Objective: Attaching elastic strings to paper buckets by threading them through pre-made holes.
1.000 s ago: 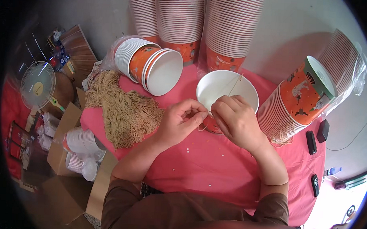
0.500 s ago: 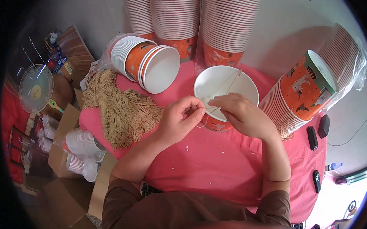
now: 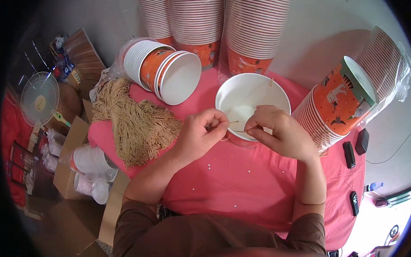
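Observation:
In front of me stands a paper bucket (image 3: pixel 231 94), white inside and orange printed outside. A tan cord (image 3: pixel 240 131) is stretched across its near rim, between my two hands. My left hand (image 3: pixel 203 133) pinches the cord at the bucket's near left side, and a short end sticks out past the fingertips. Thumb and forefinger of my right hand (image 3: pixel 280 133) are closed on the cord over the near right rim. Another bit of cord (image 3: pixel 272 82) hangs at the far rim. Left of the bucket lies a big bundle of tan cords (image 3: pixel 135 121).
Tall bucket stacks (image 3: pixel 259 26) stand at the back. Nested buckets (image 3: pixel 180 78) lie far left; a leaning stack (image 3: pixel 335 106) with cords is at right. Small white bits (image 3: pixel 209 167) dot the pink tablecloth (image 3: pixel 221 188). Dark handheld items (image 3: pixel 349 155) sit near the right edge. Cardboard boxes (image 3: pixel 73 155) stand left.
My right hand has come down from over the bucket's opening to its near rim, drawing cord with it. The long strand across the opening is gone from there. My left hand stays put.

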The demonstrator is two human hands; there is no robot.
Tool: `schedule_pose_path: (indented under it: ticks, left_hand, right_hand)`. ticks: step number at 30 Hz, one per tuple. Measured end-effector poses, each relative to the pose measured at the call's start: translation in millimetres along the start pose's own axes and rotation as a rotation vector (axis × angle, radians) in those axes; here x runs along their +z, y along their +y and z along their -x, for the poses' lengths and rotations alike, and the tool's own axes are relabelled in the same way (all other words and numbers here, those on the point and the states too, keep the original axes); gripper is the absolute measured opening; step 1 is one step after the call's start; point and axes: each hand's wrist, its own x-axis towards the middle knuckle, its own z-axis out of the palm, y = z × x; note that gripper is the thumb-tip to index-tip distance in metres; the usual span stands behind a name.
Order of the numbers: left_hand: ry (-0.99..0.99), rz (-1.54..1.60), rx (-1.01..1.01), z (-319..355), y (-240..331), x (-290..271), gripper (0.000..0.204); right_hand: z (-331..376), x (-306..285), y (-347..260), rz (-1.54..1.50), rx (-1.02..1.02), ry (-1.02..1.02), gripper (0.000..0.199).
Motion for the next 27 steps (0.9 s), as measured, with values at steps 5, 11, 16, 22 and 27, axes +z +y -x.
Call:
schedule_pose_path:
  ticks: [5,11,16,22,27]
  left_hand:
    - [-0.107,0.020,-0.011,3.8,3.2,2.2,0.006]
    - [-0.021,0.196,-0.016,4.9,5.3,11.3,0.008]
    - [-0.049,0.287,-0.004,6.0,9.9,17.3,0.009]
    - [-0.108,0.216,0.052,8.4,8.5,18.9,0.008]
    - [-0.149,0.338,-0.059,3.6,6.4,9.2,0.008]
  right_hand:
    - [-4.0,9.6,-5.9,-0.028,-0.092,0.154,0.008]
    - [-7.7,13.2,-5.9,-0.022,-0.134,0.228,0.008]
    - [-9.1,14.1,-8.2,-0.018,-0.164,0.271,0.008]
    - [-10.4,18.6,-2.7,-0.007,-0.150,0.265,0.012]
    - [-16.3,21.7,14.1,0.355,-0.131,0.486,0.022]
